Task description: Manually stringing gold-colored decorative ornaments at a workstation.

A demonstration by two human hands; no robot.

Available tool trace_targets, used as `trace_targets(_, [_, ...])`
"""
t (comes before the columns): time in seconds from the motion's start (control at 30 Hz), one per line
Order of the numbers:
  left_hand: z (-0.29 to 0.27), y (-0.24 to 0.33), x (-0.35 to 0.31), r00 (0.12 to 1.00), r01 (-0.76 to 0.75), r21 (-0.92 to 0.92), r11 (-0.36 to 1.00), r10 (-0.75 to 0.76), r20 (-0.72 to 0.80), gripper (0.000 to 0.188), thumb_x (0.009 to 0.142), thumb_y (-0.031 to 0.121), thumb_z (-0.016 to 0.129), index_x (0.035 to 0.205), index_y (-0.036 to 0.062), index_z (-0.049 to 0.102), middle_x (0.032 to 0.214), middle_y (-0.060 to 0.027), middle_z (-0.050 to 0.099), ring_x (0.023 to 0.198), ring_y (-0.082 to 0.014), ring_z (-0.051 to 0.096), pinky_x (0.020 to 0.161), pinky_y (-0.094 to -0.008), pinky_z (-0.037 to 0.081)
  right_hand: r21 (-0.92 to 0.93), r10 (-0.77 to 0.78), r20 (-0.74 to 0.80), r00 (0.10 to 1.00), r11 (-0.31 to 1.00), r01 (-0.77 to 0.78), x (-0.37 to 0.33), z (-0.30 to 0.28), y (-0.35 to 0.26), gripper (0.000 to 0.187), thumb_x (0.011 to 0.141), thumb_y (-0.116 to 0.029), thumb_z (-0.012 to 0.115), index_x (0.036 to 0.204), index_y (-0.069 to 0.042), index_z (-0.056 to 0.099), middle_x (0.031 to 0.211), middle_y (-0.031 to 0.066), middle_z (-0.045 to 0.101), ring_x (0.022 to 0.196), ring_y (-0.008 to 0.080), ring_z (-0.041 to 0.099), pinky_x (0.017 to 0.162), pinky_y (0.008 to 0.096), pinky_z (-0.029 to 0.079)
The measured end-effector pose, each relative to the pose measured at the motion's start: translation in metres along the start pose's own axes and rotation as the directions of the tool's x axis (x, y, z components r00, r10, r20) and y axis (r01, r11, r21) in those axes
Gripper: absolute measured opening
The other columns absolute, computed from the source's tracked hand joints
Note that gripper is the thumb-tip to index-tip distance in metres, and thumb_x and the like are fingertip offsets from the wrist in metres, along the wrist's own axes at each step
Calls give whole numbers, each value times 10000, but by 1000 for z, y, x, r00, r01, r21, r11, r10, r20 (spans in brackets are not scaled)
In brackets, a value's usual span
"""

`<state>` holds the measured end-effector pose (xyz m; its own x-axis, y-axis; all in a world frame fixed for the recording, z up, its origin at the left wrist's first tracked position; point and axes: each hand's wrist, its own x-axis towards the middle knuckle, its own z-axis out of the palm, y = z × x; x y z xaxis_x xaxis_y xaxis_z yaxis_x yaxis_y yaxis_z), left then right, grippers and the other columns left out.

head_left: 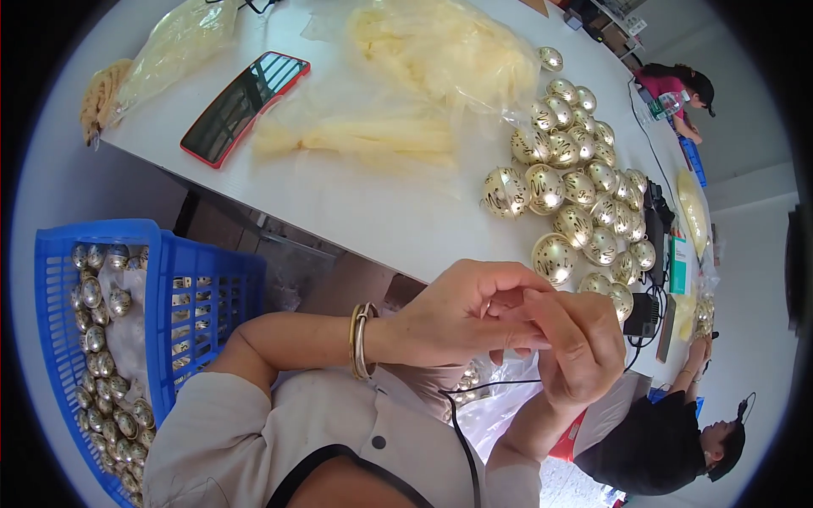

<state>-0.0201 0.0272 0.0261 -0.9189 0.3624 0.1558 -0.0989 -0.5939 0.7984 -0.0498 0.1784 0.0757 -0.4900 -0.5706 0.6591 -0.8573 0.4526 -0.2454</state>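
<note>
My left hand (453,313), with two bangles at the wrist and a ring, meets my right hand (586,345) just in front of the table edge. The fingers of both hands are bent and pinched together at the fingertips. Anything between them is too small or too hidden to make out. Nearest to the hands lie several shiny gold baubles (555,257) with dark markings, heaped on the white table (373,216). A thin black cord (500,383) passes below my hands.
Clear bags with pale yellow material (440,51) and a red-edged phone (244,110) lie on the table. A blue basket (157,292) of patterned baubles stands at left. A black power adapter (641,315) sits at right. Two other people (652,444) work along the right side.
</note>
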Motion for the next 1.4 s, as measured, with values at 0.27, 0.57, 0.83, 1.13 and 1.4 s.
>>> trace_targets(0.27, [-17, -8, -13, 979, 135, 6, 991, -132, -154, 212, 939, 115, 516, 1038, -25, 642, 765, -83, 646, 599, -98, 578, 504, -210, 447, 344, 317, -69, 946, 897, -276, -38, 17, 14, 290, 718, -48, 738, 977, 29, 635, 929, 104, 638, 777, 164, 588, 669, 263, 463])
trace_targets(0.57, [-6, -21, -16, 967, -130, 47, 990, 137, -216, 233, 950, 113, 489, 1081, -12, 636, 1104, -57, 559, 800, -69, 543, 678, -207, 428, 762, 624, -160, 764, 571, -307, -39, 74, -26, 540, 684, -163, 799, 1142, -21, 550, 1027, 108, 621, 1005, 220, 573, 847, 333, 468])
trace_targets(0.83, [-21, -20, -27, 928, -231, 66, 971, 240, -286, 182, 892, 80, 576, 1040, 10, 656, 1112, -60, 514, 911, -77, 520, 762, -232, 426, 461, 243, -195, 950, 878, -130, -52, 87, -5, 513, 748, -77, 745, 1201, -22, 509, 1000, 101, 593, 945, 182, 568, 830, 307, 459])
trace_targets(1.13, [-42, -14, -32, 929, -165, 41, 985, 169, -328, 56, 862, 46, 623, 885, -5, 628, 738, -21, 625, 677, -61, 563, 618, -174, 440, 343, 343, -87, 935, 892, -295, -40, 71, -13, 378, 684, -29, 762, 1043, -32, 645, 658, 0, 537, 537, 79, 515, 446, 206, 396])
trace_targets(1.4, [-43, -15, -31, 920, -33, 296, 955, 144, -363, 121, 901, 115, 589, 869, 0, 608, 704, -17, 605, 592, -43, 513, 533, -172, 414, 88, 35, -274, 961, 996, -11, -46, 72, 8, 364, 524, -31, 806, 879, -72, 733, 584, -35, 472, 455, 70, 461, 378, 225, 317])
